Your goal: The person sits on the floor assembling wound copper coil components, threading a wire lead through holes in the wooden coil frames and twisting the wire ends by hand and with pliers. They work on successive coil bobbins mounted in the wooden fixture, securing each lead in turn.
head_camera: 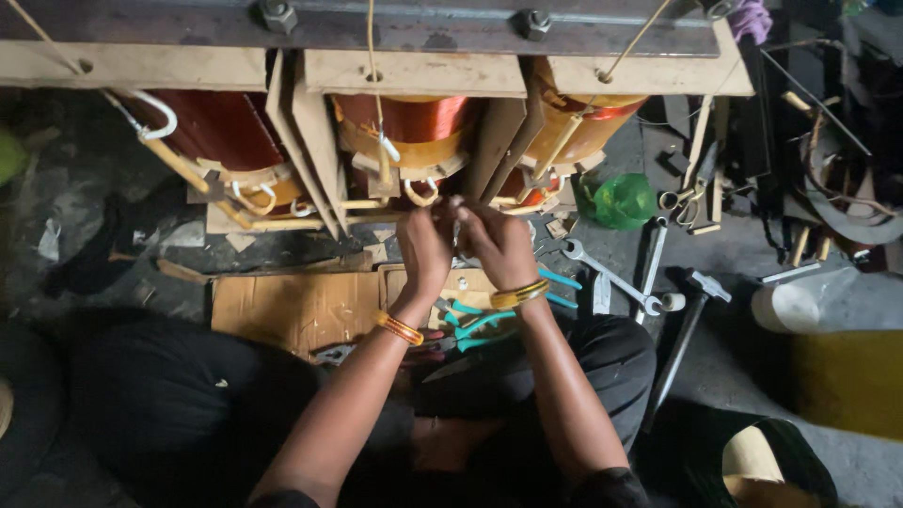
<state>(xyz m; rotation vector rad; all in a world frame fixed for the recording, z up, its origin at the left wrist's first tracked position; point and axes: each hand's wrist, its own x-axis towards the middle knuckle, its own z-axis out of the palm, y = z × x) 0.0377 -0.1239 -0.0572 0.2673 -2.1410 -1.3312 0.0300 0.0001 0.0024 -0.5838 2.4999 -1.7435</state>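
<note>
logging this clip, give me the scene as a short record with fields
setting: person seated on a workshop floor facing three copper-wound coils in a frame
left hand: raised at the middle coil's base, fingers pinched on something small, unclear what
right hand: close beside the left, also pinching
wrists: orange-gold bangles
under the arms: teal-handled pliers on cardboard
to the right: spanner, hammer, green plastic bag

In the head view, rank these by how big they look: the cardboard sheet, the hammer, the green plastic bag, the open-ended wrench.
1. Cardboard sheet
2. Hammer
3. Open-ended wrench and green plastic bag: one long and thin, one compact, so unranked.
</note>
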